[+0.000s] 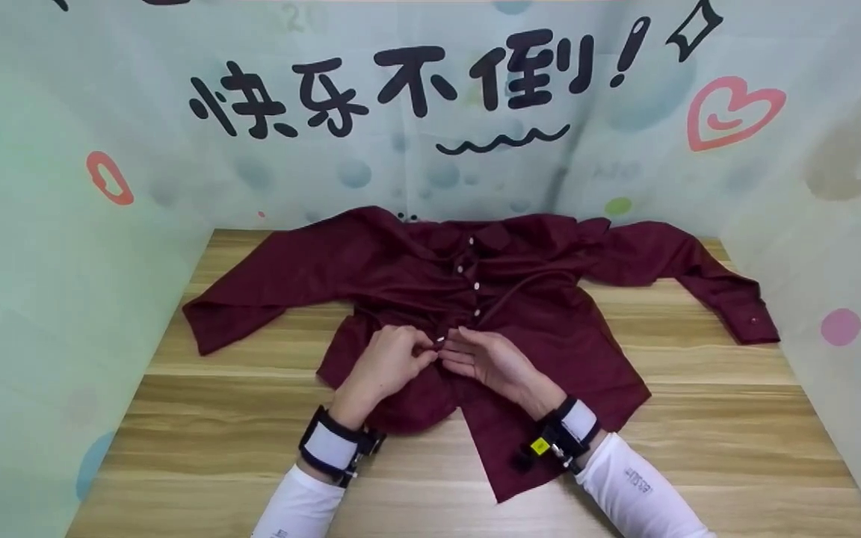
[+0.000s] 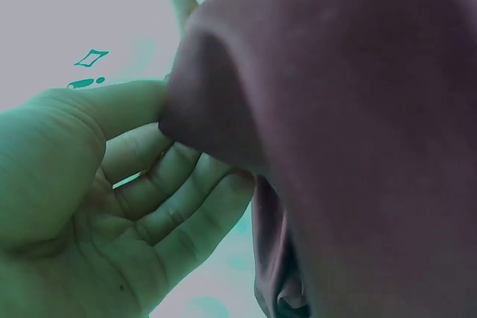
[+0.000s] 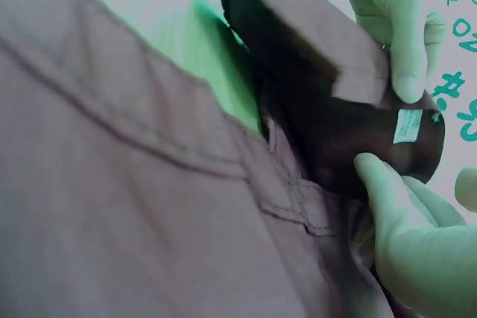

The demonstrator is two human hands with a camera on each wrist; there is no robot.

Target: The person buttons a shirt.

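A maroon button-up shirt (image 1: 542, 336) lies spread front up, with a row of white buttons (image 1: 477, 287) down its middle. My left hand (image 1: 393, 361) pinches the front edge low on the shirt; in the left wrist view its thumb and fingers (image 2: 130, 106) hold a fold of the cloth. Beside it, close to a lower button (image 1: 441, 339), my right hand (image 1: 492, 365) holds the cloth between thumb and fingers. The right wrist view shows that thumb (image 3: 384, 184) on the raised fabric, just below a small white label (image 3: 407, 126).
The shirt lies on a wood-grain table (image 1: 199, 426). One sleeve (image 1: 273, 288) stretches out left, the other (image 1: 707, 276) bends right with its cuff near the table edge. A printed cloth backdrop (image 1: 371, 172) encloses the back and sides.
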